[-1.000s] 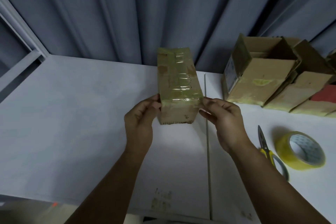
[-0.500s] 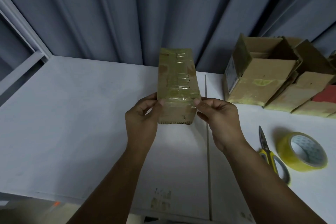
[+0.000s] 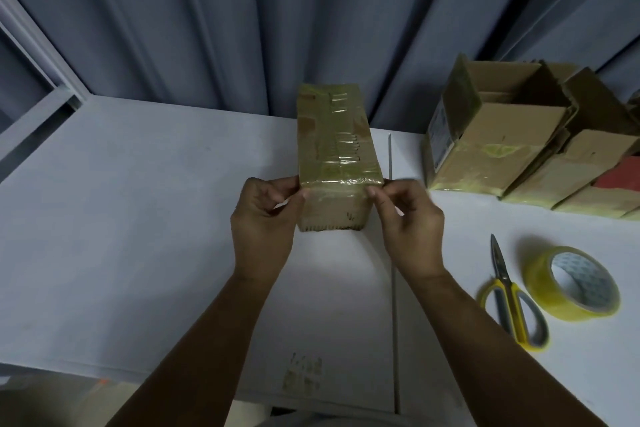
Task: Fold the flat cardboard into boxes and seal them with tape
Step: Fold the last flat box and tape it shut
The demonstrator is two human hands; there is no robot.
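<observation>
One box [image 3: 337, 149], wrapped in glossy tape, at table [image 3: 138, 201] middle, long axis pointing away; resting or lifted, cannot tell. Pinched at near top corners: left hand [image 3: 263, 218] clamped on left edge, right hand [image 3: 408, 222] thumb and finger clamped on right edge, probably pressing the tape end flat so the seal sticks. Parked right of the hands, handy for another strip: scissors [image 3: 512, 298], tape roll [image 3: 573, 282]. Stacked far right, out of the way: other boxes [image 3: 502, 135].
</observation>
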